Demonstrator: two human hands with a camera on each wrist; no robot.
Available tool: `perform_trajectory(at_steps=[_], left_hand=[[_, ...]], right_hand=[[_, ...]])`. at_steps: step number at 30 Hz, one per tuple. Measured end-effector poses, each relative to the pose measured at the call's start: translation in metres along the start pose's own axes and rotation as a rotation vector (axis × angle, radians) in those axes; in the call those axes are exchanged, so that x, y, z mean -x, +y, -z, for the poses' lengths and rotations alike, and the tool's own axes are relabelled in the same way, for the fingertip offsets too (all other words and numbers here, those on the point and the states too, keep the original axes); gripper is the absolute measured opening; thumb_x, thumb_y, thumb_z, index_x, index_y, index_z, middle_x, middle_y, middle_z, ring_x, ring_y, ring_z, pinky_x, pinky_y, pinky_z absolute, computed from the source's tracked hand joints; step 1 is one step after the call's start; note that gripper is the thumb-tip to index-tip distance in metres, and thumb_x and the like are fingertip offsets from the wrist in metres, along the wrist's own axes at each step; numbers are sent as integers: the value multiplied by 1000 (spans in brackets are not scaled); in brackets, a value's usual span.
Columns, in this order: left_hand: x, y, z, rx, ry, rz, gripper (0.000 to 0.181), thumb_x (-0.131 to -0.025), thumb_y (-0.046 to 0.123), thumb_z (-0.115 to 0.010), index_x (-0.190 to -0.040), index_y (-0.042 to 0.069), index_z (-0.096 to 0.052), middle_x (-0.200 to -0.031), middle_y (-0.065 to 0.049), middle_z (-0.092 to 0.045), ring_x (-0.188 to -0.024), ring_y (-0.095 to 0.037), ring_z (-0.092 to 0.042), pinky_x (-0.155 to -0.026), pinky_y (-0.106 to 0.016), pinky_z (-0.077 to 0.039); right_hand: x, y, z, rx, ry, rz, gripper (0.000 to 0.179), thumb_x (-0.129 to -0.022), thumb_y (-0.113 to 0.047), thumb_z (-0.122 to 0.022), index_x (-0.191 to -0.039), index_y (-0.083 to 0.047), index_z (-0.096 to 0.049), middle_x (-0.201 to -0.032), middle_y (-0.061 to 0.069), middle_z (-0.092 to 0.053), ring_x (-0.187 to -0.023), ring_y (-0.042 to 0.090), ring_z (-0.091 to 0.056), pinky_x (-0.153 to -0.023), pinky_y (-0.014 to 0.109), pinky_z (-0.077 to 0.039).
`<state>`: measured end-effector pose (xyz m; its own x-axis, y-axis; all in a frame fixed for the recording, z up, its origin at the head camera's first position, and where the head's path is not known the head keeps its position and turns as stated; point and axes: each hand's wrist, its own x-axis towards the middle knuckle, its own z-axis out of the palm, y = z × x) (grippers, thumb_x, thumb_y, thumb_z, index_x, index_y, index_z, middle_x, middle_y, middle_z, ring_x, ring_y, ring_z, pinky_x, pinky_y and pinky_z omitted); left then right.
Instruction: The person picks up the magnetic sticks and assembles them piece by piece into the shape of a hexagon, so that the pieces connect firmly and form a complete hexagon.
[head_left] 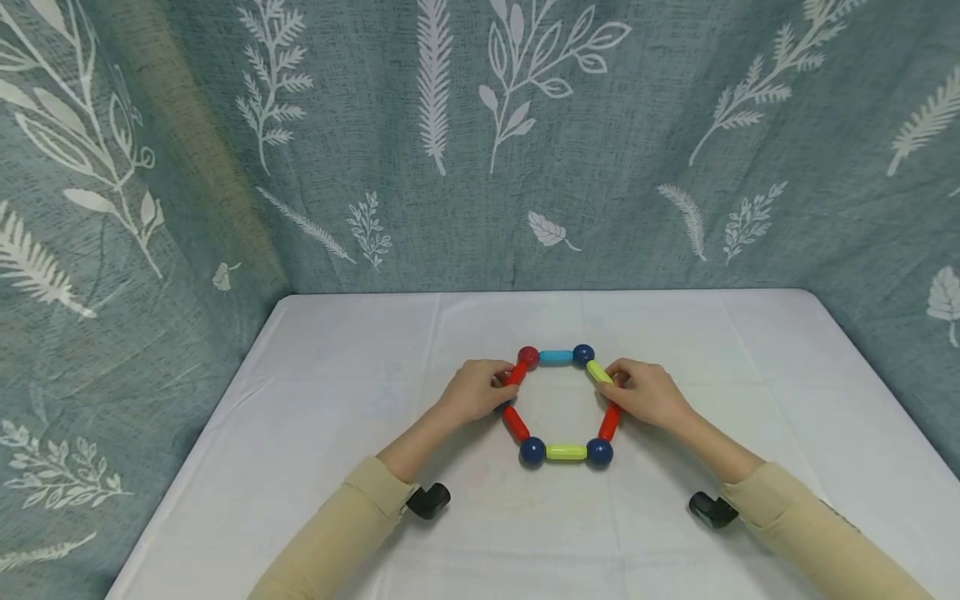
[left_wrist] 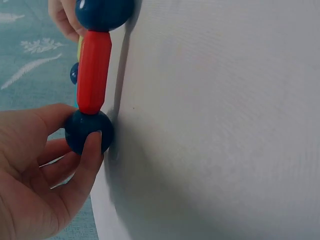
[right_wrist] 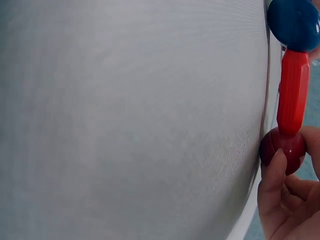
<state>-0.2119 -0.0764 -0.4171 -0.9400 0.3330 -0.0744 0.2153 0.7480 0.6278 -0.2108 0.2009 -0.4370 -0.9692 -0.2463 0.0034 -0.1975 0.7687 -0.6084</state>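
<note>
A six-sided ring of coloured magnetic sticks and balls lies mid-table. My left hand (head_left: 476, 390) pinches the dark blue ball (left_wrist: 90, 132) at its left corner; a red stick (left_wrist: 94, 72) joins that ball. At the right corner, my right hand (head_left: 648, 392) grips a dark red ball (right_wrist: 284, 152) between thumb and fingers, beside a red stick (head_left: 610, 422). Along the far side, a light blue stick (head_left: 556, 358) links a red ball (head_left: 528, 357) and a blue ball (head_left: 583, 355). The near side has a yellow-green stick (head_left: 566, 452) between two blue balls (head_left: 532, 452).
A white cloth (head_left: 337, 350) covers the table. Behind and beside it hangs a blue-green curtain (head_left: 465, 225) with white leaf prints. Black wrist cameras (head_left: 429, 501) stick out from beige sleeves (head_left: 345, 525) close above the cloth.
</note>
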Motion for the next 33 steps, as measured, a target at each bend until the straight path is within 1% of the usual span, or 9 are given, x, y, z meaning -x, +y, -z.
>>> perform_trajectory(at_steps=[5,8,13,16,19,24,28,31,33], left_hand=[[-1,1,-2,-8,11,-7,36,-91,18,-68,-124,4,-65,-101,-9,-68,-87,-20,-61,-69,-27,-51],[-1,0,-4,2,25,-5,37,-91,22,-69,-122,3,-66,-98,-8,-68,-85,-19,-60,-69,-27,-50],[-2,-2,-7,-7,75,22,30,-90,26,-70,-110,3,-71,-81,-2,-65,-70,-14,-55,-58,-23,-44],[-3,-3,-8,-27,100,35,23,-89,22,-71,-102,3,-73,-72,0,-61,-61,-12,-51,-52,-21,-40],[-4,-3,-8,-36,117,44,20,-87,19,-72,-98,3,-73,-68,0,-58,-56,-11,-49,-50,-21,-38],[-6,-3,-8,-32,134,53,18,-86,18,-72,-96,3,-73,-66,1,-58,-55,-10,-49,-49,-20,-38],[-5,-3,-7,-16,139,30,16,-87,16,-72,-95,3,-73,-66,1,-57,-57,-11,-49,-50,-21,-38],[-5,-7,-7,14,123,4,20,-88,19,-71,-98,2,-72,-70,1,-59,-62,-11,-50,-54,-22,-40],[-4,-12,-7,51,92,0,27,-88,24,-72,-104,3,-71,-75,1,-61,-66,-12,-52,-57,-22,-43]], right_hand=[[0,1,1,7,3,-12,30,-90,-24,-68,-108,1,-67,-83,5,-62,-69,18,-51,-59,29,-41],[-1,3,1,19,-6,-2,34,-90,-26,-69,-109,2,-66,-86,7,-63,-71,19,-53,-60,30,-42],[1,5,2,56,-36,24,42,-88,-29,-71,-115,3,-64,-97,12,-67,-80,22,-58,-68,33,-48],[2,6,3,39,-57,43,44,-88,-27,-71,-118,4,-62,-99,13,-66,-78,21,-57,-65,32,-48],[3,6,2,9,-65,53,43,-88,-24,-71,-119,4,-62,-99,13,-66,-74,18,-55,-59,30,-47],[2,6,2,-20,-71,53,42,-89,-23,-71,-120,4,-61,-101,15,-65,-69,15,-54,-54,28,-47],[2,8,3,-27,-71,53,42,-89,-23,-71,-120,3,-61,-101,15,-65,-66,14,-54,-53,28,-48],[2,9,4,-48,-90,29,47,-89,-27,-71,-123,2,-60,-102,14,-64,-62,13,-55,-54,28,-49],[4,9,6,-79,-119,3,50,-89,-30,-71,-126,1,-58,-104,14,-63,-61,13,-56,-56,28,-50]])
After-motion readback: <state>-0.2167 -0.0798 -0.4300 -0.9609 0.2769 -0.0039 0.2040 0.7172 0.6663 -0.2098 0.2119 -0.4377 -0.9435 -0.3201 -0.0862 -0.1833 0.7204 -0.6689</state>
